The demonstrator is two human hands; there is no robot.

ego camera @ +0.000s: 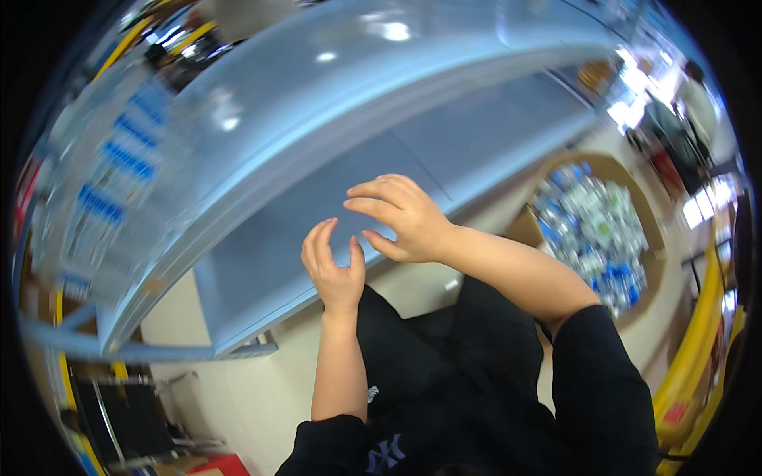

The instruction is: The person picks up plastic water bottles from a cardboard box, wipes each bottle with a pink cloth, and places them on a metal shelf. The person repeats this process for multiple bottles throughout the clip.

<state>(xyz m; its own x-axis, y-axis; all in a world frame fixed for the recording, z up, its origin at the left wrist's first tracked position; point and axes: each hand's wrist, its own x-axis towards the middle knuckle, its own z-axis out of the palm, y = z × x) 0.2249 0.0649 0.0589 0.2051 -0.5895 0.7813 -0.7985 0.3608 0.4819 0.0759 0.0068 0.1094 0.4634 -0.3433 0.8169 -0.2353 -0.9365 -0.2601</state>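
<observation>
Both of my hands are raised in the air in front of a blue-grey metal shelving unit, close together but apart from each other. My left hand (336, 268) has its fingers curved upward, the thumb away from them, and holds nothing. To its upper right, my right hand (405, 220) reaches leftward, its fingers spread and bent, also without anything in its grasp. Beneath them lies the lower shelf (369, 178). Above that runs the upper shelf (309, 95), which reflects ceiling lights. Shrink-wrapped bottle packs (113, 184) with blue labels stand on its left end, blurred.
A cardboard box (655, 226) full of clear plastic bottles (595, 220) stands on the floor to my right. A black folding chair (125, 416) is at the lower left. Yellow racking beams (684, 369) rise at the far right. A person (696, 107) is at the upper right.
</observation>
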